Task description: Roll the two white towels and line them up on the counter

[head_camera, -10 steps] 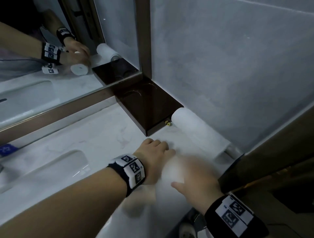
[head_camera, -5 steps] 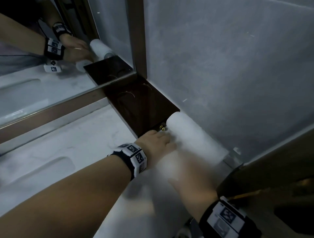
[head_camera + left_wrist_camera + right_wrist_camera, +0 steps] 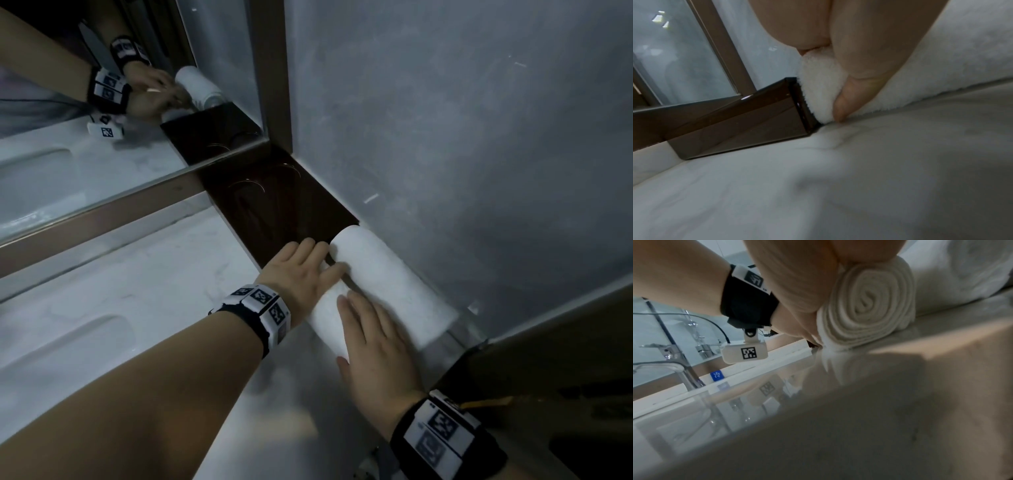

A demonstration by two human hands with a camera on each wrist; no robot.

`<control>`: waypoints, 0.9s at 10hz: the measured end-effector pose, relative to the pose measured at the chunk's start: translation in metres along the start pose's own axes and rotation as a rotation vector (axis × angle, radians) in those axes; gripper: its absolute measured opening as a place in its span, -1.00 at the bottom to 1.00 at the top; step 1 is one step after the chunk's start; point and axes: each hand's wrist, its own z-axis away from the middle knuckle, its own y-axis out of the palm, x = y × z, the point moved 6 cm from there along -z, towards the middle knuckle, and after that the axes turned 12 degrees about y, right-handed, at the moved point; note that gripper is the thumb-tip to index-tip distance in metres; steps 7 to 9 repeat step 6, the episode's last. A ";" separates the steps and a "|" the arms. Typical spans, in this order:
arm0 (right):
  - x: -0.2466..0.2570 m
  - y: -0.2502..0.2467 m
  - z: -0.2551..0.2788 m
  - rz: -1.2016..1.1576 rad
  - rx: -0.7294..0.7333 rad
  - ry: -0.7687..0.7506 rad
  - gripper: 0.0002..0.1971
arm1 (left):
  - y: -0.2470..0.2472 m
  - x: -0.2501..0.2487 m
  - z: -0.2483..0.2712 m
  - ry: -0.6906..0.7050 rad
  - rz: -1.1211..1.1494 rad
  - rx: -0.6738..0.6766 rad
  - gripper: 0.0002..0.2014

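Two rolled white towels lie side by side on the marble counter (image 3: 137, 291). The far towel (image 3: 390, 284) runs along the grey wall. The near towel (image 3: 325, 318) lies against it under both hands. My left hand (image 3: 318, 260) grips its far end, fingers over the top and thumb (image 3: 859, 73) curled against the end of the roll (image 3: 818, 91), which touches a dark box. My right hand (image 3: 363, 325) rests flat on its near end with straight fingers. The right wrist view shows that end's spiral (image 3: 865, 305) and the far towel (image 3: 962, 272) behind it.
A dark brown box (image 3: 274, 198) fills the corner below the mirror (image 3: 85, 154), just beyond the towels. A sink basin (image 3: 68, 342) lies to the left, with a faucet (image 3: 680, 368) and a small blue item (image 3: 716, 375). The counter ends right of the towels (image 3: 455, 342).
Both hands have moved the near towel away from me and to the right, from mid-counter up against the towel by the wall and the dark box.
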 end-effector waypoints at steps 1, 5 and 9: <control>0.001 0.000 -0.005 0.006 0.001 0.011 -0.18 | -0.003 -0.001 0.002 -0.066 0.014 0.010 -0.15; -0.023 -0.003 -0.005 -0.522 0.175 0.087 -0.02 | -0.007 -0.061 0.052 -0.226 0.621 -0.141 -0.37; -0.044 -0.028 0.008 -0.927 0.120 0.198 -0.23 | -0.006 -0.066 0.056 -0.251 0.686 -0.094 -0.37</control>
